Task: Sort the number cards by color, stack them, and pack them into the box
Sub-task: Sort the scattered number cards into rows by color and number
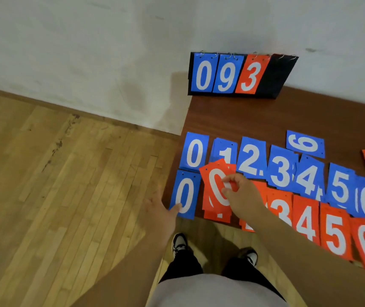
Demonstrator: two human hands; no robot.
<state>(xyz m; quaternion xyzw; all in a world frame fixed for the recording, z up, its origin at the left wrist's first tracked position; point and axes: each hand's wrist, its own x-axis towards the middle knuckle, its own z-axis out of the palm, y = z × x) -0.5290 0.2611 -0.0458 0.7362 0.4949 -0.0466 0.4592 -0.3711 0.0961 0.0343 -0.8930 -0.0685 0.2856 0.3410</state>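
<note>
On the brown surface (232, 116) by a white wall (88, 52), right fingers (230, 179) pinch a red 0 card (216, 180); left fingers (176, 208), spread wide, perhaps touch the blue 0 card (185, 193) beside them.

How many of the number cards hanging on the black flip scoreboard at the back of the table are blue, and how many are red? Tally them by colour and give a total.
Blue: 2 (blue 0 card, blue 9 card)
Red: 1 (red 3 card)
Total: 3 cards showing on the scoreboard
</note>
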